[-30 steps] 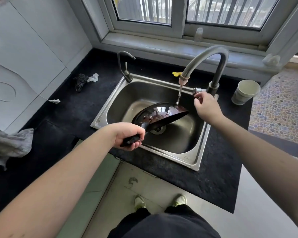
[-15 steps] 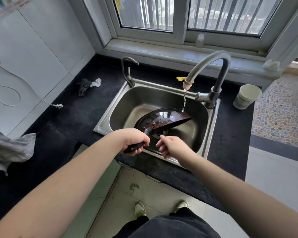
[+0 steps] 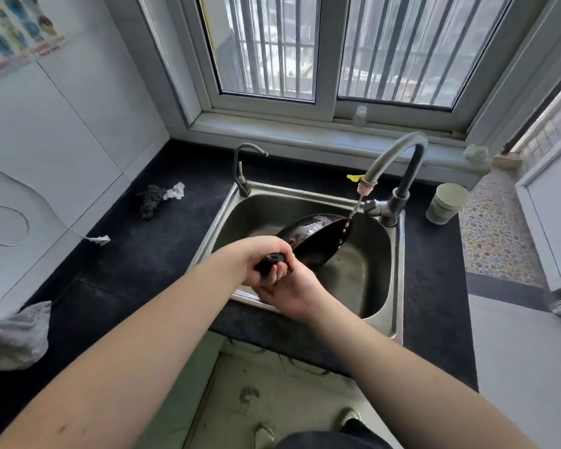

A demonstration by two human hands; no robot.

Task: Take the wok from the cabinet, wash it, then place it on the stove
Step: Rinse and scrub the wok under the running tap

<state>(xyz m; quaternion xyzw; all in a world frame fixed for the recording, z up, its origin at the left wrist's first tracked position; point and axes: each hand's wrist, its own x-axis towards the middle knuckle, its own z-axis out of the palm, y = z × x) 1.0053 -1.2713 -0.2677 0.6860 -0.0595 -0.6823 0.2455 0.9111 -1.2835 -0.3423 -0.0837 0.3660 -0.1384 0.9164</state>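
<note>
Wok [image 3: 318, 236] sits over the sink [image 3: 394, 280] basin, tilted steeply, rim toward the tap side, bowl facing away from the person. A thin stream from the tall tap [image 3: 392, 163] strikes the wok's far rim and runs down it. Wash step in hand; stove not in view.

Left hand [image 3: 263, 257] is wrapped around the dark handle at the sink's near edge, fingers curled under it. Right hand [image 3: 289, 288] comes in from below, just under the left, cupped against its fingers; whether it actually grips the handle or only supports the left hand, cannot tell.

On the worktop left of the sink: dark scrubber [image 3: 149, 199] with a white scrap [image 3: 175, 191] touching it. Right of the sink, beside the tap base: pale cup [image 3: 446, 202].

Judgement on doing this well: the stream is weak and meets only one spot, so the wok needs rotating by the handle to bring the whole inner surface under it. Keep the tilt draining into the basin, not over the near edge. A two-hand hold suits turning the weight; one hand will likely have to free itself to rub, and the scrubber is well away from the sink. Wet handle may slip, so grip firmly.
</note>
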